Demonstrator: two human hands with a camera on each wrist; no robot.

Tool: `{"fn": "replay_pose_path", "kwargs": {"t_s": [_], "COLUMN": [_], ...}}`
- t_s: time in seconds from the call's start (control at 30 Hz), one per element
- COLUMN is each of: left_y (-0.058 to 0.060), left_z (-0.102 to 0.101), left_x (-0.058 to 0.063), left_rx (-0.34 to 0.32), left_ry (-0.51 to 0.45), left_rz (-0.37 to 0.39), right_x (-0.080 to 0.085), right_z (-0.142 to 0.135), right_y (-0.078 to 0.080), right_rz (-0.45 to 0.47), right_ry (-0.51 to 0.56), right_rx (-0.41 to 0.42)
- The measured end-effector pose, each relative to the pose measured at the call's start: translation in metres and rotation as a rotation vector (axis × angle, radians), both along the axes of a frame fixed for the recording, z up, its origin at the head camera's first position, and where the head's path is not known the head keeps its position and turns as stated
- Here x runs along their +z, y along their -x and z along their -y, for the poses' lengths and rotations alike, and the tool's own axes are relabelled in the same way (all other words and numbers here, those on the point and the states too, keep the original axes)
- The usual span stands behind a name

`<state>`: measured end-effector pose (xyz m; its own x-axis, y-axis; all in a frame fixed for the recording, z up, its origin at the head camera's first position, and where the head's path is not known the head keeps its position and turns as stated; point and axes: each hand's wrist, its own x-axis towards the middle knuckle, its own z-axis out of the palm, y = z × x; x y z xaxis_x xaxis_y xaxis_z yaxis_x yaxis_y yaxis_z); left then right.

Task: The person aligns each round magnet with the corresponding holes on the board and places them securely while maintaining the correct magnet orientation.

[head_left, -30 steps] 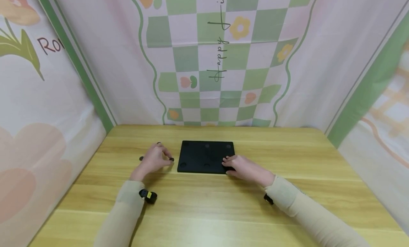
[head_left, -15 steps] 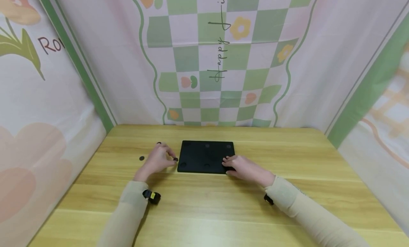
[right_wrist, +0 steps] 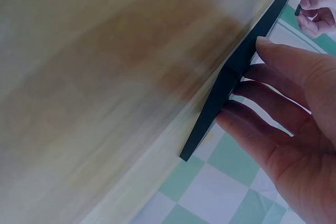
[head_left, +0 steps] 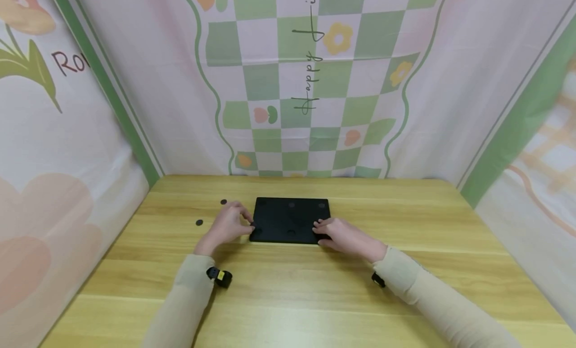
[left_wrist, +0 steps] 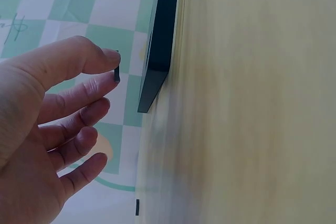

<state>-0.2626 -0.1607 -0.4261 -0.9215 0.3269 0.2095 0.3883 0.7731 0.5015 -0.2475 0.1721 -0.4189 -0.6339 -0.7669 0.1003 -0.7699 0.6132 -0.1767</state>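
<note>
A flat black rectangular board lies on the wooden table, with several round marks near its edges. My left hand is at the board's left edge. In the left wrist view, its thumb and index finger pinch a small thin black disc, seen edge-on, just above and beside the board; the other fingers are loosely bent. My right hand rests on the board's right end. The right wrist view shows its thumb at the edge and its fingertips touching the board's top.
Two more black discs lie on the table left of the board, one farther back and one nearer. The wooden table runs back to a patterned curtain, with fabric walls on both sides.
My left hand has moved right with the pinched disc, from the table beside the board to its left edge. The far loose disc is now fully uncovered. My right hand has stayed put.
</note>
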Motion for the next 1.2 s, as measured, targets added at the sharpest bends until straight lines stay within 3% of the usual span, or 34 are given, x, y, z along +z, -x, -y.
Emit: {"fn": "replay_pose_path", "kwargs": {"t_s": [0.47,1.2], "left_y": [0.002,0.007], "left_z": [-0.015,-0.035], "left_x": [0.001,-0.003], "left_rx": [-0.006,-0.056], "left_ry": [0.001,0.025], "left_rz": [0.03,-0.017], "right_x": [0.001,-0.001], "right_z": [0.001,0.0], "right_y": [0.0,0.001], "right_rz": [-0.006,0.0], "right_ry": [-0.01,0.005], "right_rx": [-0.006,-0.004]}}
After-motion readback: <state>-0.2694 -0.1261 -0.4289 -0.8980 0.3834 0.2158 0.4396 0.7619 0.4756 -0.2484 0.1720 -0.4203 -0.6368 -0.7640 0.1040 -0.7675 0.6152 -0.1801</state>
